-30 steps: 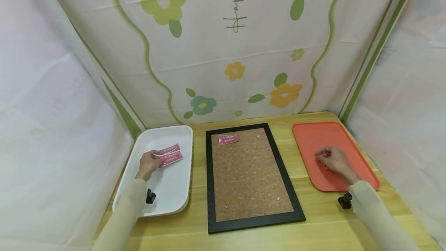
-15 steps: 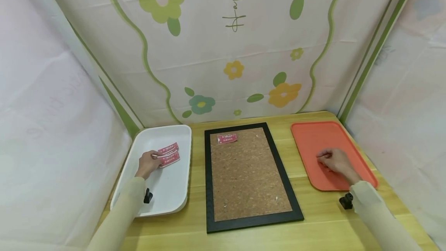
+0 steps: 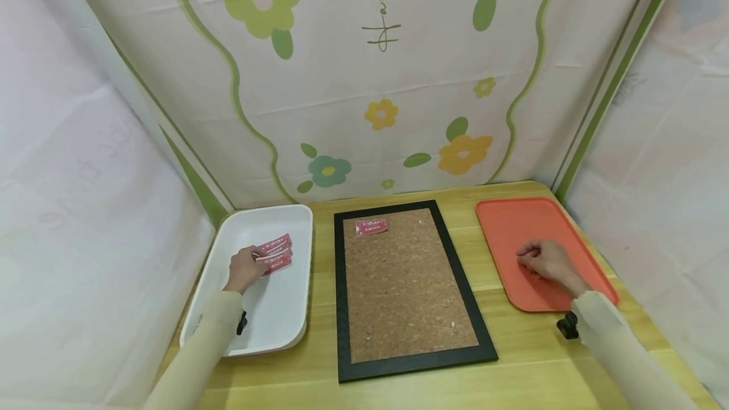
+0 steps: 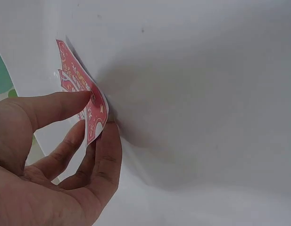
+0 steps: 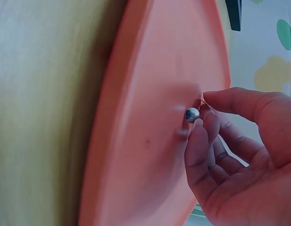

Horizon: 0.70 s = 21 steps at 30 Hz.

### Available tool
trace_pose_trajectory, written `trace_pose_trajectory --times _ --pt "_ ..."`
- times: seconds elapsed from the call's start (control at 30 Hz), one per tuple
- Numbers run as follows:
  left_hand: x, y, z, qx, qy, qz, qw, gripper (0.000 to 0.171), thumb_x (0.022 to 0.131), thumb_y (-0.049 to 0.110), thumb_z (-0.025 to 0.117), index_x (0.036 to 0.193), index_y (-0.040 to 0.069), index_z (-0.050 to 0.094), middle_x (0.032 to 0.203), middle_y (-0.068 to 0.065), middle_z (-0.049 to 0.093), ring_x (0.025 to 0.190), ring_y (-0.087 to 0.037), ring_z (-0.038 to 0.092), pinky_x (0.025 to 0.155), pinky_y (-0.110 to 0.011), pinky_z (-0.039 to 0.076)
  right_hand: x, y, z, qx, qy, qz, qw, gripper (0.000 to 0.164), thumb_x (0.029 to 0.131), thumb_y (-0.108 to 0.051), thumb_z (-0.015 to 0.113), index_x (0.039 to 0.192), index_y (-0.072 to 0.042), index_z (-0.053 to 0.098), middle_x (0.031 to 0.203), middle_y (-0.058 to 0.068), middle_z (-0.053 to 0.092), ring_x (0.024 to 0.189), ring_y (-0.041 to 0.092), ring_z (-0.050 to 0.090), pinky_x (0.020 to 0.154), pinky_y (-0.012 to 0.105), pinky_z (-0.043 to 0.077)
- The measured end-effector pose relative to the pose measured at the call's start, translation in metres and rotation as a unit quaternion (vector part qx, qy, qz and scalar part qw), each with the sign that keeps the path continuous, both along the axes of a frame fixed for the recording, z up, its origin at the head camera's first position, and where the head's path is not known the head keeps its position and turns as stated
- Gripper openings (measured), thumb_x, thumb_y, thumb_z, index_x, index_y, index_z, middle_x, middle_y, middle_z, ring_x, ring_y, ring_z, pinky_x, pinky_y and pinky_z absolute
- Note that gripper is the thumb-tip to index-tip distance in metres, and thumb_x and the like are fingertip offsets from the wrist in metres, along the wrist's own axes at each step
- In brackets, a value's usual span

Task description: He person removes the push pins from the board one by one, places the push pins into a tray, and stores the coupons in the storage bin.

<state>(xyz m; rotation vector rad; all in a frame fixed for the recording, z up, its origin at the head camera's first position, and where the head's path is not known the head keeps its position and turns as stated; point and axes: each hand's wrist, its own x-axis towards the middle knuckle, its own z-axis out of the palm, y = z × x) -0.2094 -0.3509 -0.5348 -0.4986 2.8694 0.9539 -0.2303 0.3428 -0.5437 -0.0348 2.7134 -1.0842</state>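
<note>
My left hand point(image 3: 245, 269) is over the white basin, pinching a pink-and-white paper coupon point(image 4: 95, 115) between thumb and fingers. Several more pink coupons point(image 3: 277, 244) lie fanned out just behind it and overlap it. At the right, my right hand point(image 3: 548, 262) is low over the orange tray, fingers curled in. Its fingertips pinch a small shiny round-headed pin point(image 5: 192, 114) close above the tray surface. Another pink coupon point(image 3: 371, 227) lies at the top left of the black-framed corkboard point(image 3: 410, 290).
The white basin point(image 3: 285, 328) stands left of the corkboard, and the orange tray point(image 3: 512, 214) lies to its right. Small shiny pins point(image 3: 453, 324) show near the board's corners. Behind the wooden table point(image 3: 319, 359) hangs a flowered cloth point(image 3: 330, 93), with pale cloth at both sides.
The front coupon in my left hand has slid slightly toward me, so the coupons spread wider apart. My right hand stays over the tray almost unmoved.
</note>
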Motion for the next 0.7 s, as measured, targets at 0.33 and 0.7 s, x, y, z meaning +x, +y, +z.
trace_pose_trajectory --times 0.33,0.7 --pt "0.006 -0.004 0.007 -0.008 0.009 0.001 0.9999 0.04 0.09 0.01 0.072 0.124 -0.009 0.064 0.117 -0.031 0.066 0.097 -0.036 0.064 0.071 -0.034 0.055 -0.011 -0.003 0.006 0.038 0.053 0.027 0.998 0.032 0.105 -0.018 0.057 0.121 0.009 0.064 0.076 0.014 0.07 0.058 0.023 0.061 0.051 0.035 0.05" --pt "-0.001 -0.004 0.021 -0.012 0.074 -0.018 0.997 0.034 0.097 0.015 0.065 0.121 -0.008 0.066 0.119 -0.031 0.068 0.106 -0.043 0.067 0.089 -0.052 0.056 -0.026 -0.026 0.033 0.071 0.097 0.029 0.992 0.033 0.105 -0.021 0.056 0.122 0.004 0.067 0.111 0.024 0.066 0.082 0.027 0.063 0.063 0.038 0.052"
